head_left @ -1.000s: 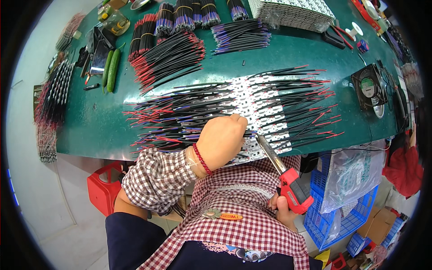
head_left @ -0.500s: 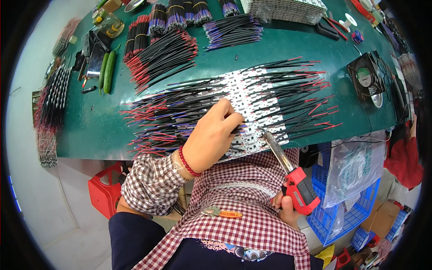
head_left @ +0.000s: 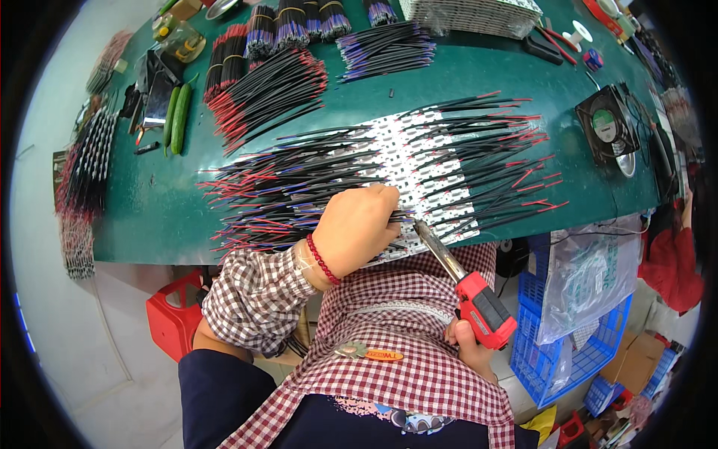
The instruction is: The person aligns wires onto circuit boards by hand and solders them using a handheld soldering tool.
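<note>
A white panel of small circuit boards [head_left: 436, 196] lies near the table's front edge, with rows of black wires with red ends [head_left: 493, 153] running off both sides. My left hand [head_left: 355, 228] is closed over the panel's near left part, fingertips pinching a thin wire [head_left: 404, 215] whose end lies on the boards. In my right hand [head_left: 471, 348] is a red-and-black soldering iron [head_left: 485, 308], held by its handle below the table edge. Its metal barrel slants up and left, and the tip meets the panel close beside the pinched wire end. My left palm and inner fingers are hidden.
Beyond the panel lie red-tipped black wires [head_left: 273, 93], blue-tipped wires [head_left: 385, 51] and a stack of white panels [head_left: 471, 16]. Two cucumbers [head_left: 179, 120] sit at left, a small fan [head_left: 607, 123] at right. A blue crate [head_left: 538, 367] and red stool [head_left: 170, 318] stand below the table.
My left hand has come down toward the panel's near edge, its fingers lower. The soldering iron has shifted left and slightly up at the handle, its tip now beside the wire end.
</note>
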`<action>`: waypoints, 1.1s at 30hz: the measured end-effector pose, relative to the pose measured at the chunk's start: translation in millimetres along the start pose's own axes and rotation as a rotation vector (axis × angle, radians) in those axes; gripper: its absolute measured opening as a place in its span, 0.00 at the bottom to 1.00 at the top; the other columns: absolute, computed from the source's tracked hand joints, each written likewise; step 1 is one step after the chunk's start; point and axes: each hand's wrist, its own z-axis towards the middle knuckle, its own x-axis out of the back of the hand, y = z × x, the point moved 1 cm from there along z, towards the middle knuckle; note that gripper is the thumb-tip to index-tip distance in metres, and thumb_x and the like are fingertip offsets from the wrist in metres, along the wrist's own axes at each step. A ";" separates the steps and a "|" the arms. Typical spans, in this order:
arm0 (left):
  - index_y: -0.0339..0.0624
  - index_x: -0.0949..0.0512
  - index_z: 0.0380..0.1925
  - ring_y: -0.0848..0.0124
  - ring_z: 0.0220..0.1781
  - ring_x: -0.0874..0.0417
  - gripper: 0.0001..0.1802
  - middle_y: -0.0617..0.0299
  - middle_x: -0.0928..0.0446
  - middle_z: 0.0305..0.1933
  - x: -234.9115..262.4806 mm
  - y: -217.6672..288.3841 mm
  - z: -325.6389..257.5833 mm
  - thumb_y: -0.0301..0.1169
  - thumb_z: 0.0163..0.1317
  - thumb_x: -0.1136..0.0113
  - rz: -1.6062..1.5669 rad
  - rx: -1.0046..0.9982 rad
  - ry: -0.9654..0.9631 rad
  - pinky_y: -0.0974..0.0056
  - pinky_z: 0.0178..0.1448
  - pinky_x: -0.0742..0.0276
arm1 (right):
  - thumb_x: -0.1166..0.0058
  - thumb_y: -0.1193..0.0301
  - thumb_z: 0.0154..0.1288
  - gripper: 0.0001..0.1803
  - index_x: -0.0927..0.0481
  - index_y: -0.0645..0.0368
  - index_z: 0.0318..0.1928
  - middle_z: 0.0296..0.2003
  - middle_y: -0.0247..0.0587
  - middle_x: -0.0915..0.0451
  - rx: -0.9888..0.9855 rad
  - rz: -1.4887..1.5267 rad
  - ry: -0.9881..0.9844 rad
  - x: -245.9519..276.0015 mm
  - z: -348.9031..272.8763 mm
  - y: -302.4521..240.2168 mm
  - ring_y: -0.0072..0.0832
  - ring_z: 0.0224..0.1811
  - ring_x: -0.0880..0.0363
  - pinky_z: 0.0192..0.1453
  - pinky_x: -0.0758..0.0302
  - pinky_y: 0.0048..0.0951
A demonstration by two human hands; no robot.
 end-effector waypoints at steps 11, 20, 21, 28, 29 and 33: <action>0.34 0.29 0.24 0.48 0.32 0.22 0.10 0.47 0.25 0.26 6.0 -2.0 5.9 0.28 0.47 0.39 -0.046 -0.050 -0.075 0.50 0.37 0.27 | 0.48 0.73 0.67 0.03 0.26 0.59 0.37 0.28 0.29 0.28 0.018 -0.162 -0.038 0.7 1.9 0.8 0.19 0.31 0.31 0.35 0.31 0.25; 0.35 0.28 0.23 0.48 0.30 0.22 0.08 0.47 0.25 0.24 4.2 -5.1 10.6 0.28 0.48 0.41 -0.017 -0.074 -0.112 0.50 0.36 0.27 | 0.47 0.72 0.67 0.05 0.25 0.60 0.35 0.27 0.30 0.26 0.007 -0.109 0.007 -1.1 1.5 -3.2 0.20 0.29 0.30 0.33 0.31 0.26; 0.35 0.28 0.23 0.48 0.30 0.21 0.08 0.48 0.25 0.24 4.6 -5.4 10.9 0.28 0.48 0.41 -0.014 -0.073 -0.121 0.50 0.36 0.26 | 0.47 0.71 0.67 0.06 0.25 0.61 0.35 0.27 0.31 0.26 0.002 -0.113 0.007 -1.4 2.2 -5.6 0.20 0.29 0.29 0.33 0.31 0.26; 0.35 0.27 0.23 0.49 0.30 0.21 0.08 0.48 0.25 0.24 3.2 -6.6 10.8 0.28 0.48 0.41 0.009 -0.096 -0.115 0.50 0.36 0.26 | 0.51 0.69 0.68 0.14 0.32 0.69 0.45 0.19 0.39 0.29 0.178 -0.130 0.088 -2.1 2.1 1.2 0.23 0.19 0.33 0.26 0.30 0.28; 0.35 0.27 0.23 0.49 0.30 0.21 0.08 0.48 0.25 0.24 3.5 -6.3 10.7 0.28 0.48 0.41 0.009 -0.095 -0.115 0.50 0.36 0.26 | 0.51 0.69 0.68 0.14 0.32 0.69 0.45 0.19 0.39 0.29 0.179 -0.130 0.088 -1.7 2.1 1.9 0.23 0.19 0.33 0.26 0.30 0.28; 0.35 0.27 0.23 0.50 0.31 0.21 0.08 0.49 0.24 0.26 5.7 -4.4 7.7 0.28 0.48 0.41 0.013 -0.078 -0.096 0.51 0.36 0.26 | 0.50 0.70 0.68 0.09 0.28 0.65 0.40 0.21 0.35 0.28 0.136 -0.077 0.054 0.9 -0.1 -1.2 0.21 0.23 0.32 0.29 0.31 0.26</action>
